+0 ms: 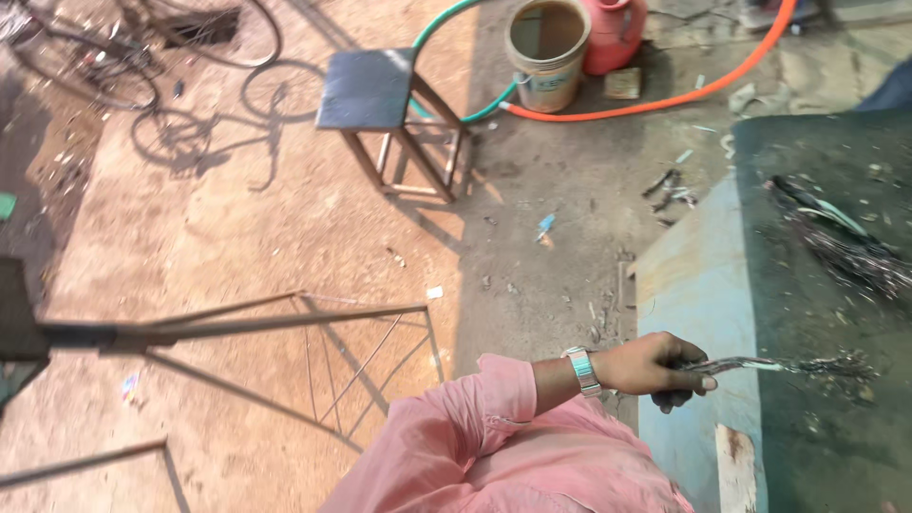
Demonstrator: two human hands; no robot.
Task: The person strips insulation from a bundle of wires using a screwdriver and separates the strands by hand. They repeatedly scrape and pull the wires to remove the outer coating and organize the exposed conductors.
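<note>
I had one hand (655, 369) in view, reaching out from a pink sleeve (475, 418) with a metal-banded wristwatch (582, 370) at the wrist; from the way the arm crossed the body I could not tell for certain whether it was the left or the right. Its fingers were curled closed around one end of a bundle of stripped wires (769, 366) — grey and silvery, with a frayed far end. The bundle stretched away from the fist and lay out over the dark top of a worktable (693, 285), whose near edge showed pale blue. The other hand was out of sight.

Farther along the same dark top lay a second heap of tangled wire (845, 242), well apart from the held bundle.

Out on the reddish dirt ground stood a small stool (385, 114) with a dark square seat and a metal frame. Beyond it sat a pale bucket (548, 52) just beside a red container (613, 33), with a green hose (446, 24) and an orange hose (665, 100) curving past them — both lying on the ground. A thin metal frame (285, 318) crossed the lower left.
</note>
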